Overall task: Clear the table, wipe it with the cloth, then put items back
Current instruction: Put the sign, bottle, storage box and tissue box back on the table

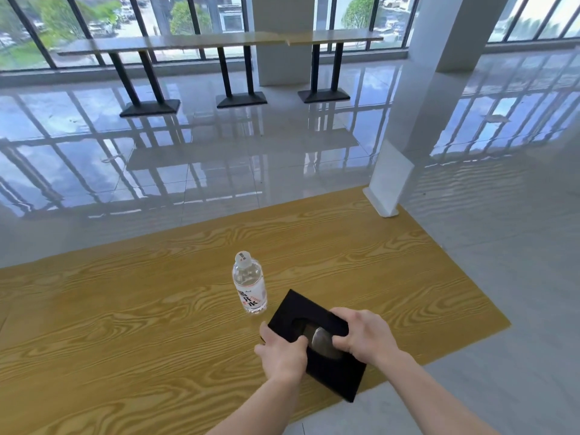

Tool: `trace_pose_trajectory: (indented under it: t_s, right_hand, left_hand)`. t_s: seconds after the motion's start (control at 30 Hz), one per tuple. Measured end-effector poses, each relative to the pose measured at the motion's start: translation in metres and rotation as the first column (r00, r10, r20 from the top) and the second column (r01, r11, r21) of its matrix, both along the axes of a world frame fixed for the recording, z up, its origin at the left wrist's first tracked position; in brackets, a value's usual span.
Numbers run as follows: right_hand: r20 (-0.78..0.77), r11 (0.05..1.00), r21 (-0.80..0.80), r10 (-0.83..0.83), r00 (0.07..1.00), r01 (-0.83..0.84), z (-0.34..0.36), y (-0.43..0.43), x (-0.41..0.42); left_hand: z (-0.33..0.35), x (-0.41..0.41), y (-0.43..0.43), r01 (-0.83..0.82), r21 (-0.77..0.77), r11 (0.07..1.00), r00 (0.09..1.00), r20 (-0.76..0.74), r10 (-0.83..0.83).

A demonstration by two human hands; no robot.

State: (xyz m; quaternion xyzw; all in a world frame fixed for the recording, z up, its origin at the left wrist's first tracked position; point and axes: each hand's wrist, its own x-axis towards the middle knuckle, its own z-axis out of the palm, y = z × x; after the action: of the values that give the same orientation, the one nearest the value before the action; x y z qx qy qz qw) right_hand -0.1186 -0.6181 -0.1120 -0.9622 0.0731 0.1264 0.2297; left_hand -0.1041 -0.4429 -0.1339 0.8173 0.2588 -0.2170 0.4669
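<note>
Both your hands, left and right, grip the black box at lower centre of the counter; it looks stiff and light, so hold its opposite edges.

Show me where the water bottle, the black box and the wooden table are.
water bottle [251,296]: head view, on its white label.
black box [290,309]: head view, on its far top corner.
wooden table [125,324]: head view, on bare wood at left.
</note>
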Motion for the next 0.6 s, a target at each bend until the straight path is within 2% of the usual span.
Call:
trace_pose_trajectory:
  t_s: [0.2,0.37,0.6]
  right_hand:
    - [0.001,0.998,0.017,-0.056,0.998,0.056,0.005,-0.032,0.022]
    - [-0.038,0.998,0.047,-0.051,0.998,0.052,-0.001,-0.035,0.034]
    - [-0.049,0.996,0.033,-0.080,0.996,0.082,-0.011,-0.043,0.038]
  left_hand:
    - [0.003,0.028,-0.038,0.054,0.033,0.998,0.998,0.017,-0.055]
    - [-0.002,0.035,-0.043,0.038,0.058,0.998,0.999,-0.017,-0.037]
    - [-0.006,0.035,-0.040,0.158,0.023,0.987,0.985,0.069,-0.159]
